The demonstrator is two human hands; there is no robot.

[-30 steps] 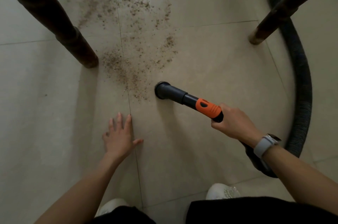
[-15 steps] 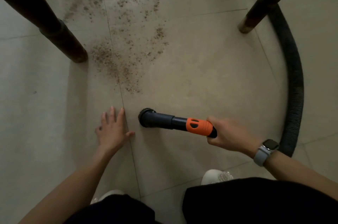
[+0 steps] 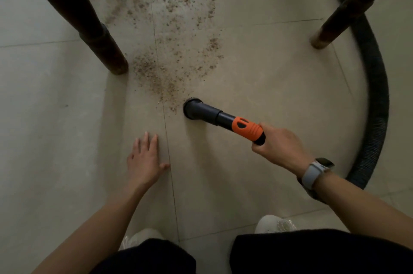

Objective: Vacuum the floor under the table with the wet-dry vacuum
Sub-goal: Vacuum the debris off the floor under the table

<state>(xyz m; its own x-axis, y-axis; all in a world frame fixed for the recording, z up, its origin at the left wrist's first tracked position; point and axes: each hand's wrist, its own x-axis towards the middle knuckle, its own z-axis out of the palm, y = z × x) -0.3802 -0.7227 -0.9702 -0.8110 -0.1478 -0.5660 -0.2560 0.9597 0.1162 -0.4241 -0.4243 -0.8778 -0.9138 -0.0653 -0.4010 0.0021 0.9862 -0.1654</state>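
The right hand grips the vacuum nozzle behind its orange grip, mouth on the tile floor at the edge of the scattered debris between two table legs. The left hand lies flat on the tile, fingers straight. The rigid wand looks light, the ribbed hose likely drags; no legible writing shows.

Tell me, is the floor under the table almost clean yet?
Not yet. The tiles near the person and to the right look free of crumbs. The right hand holds the vacuum nozzle at the near edge of the dirt, while the left hand rests flat on the floor. Most of the dirt between the table legs is left.
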